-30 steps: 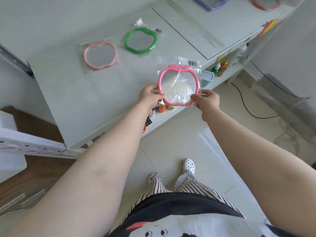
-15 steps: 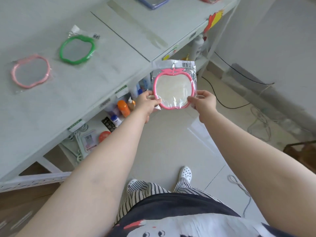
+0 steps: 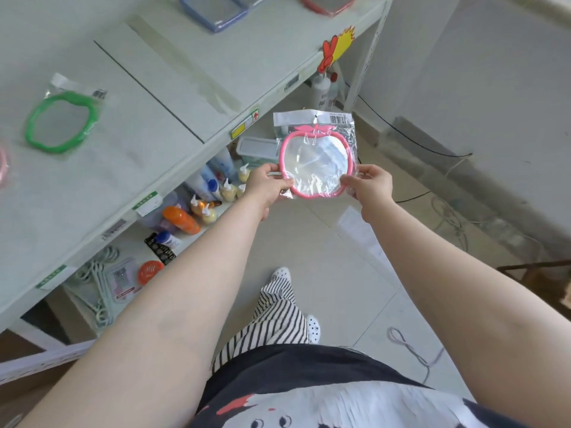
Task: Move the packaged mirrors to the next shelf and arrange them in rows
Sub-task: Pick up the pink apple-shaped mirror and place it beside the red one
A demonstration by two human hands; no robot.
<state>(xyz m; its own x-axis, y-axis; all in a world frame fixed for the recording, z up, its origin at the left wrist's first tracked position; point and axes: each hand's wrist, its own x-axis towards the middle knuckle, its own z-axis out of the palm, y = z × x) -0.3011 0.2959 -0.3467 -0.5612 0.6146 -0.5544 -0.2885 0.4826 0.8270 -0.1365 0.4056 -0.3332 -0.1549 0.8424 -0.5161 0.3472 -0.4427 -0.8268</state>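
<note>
Pink mirror (image 3: 316, 163), bagged, hung over the floor beyond the shelf (image 3: 173, 97), pinched at its lower rim by left hand (image 3: 268, 185) and right hand (image 3: 369, 183); slick wrap could slide, dropping it.

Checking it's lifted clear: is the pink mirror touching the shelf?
Apart. The head view shows the pink mirror held off the shelf edge by both hands, floor visible behind it.

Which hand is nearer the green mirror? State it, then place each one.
Left. The left hand grips the pink mirror on the side toward the green mirror on the shelf; the right hand holds the far side.
</note>
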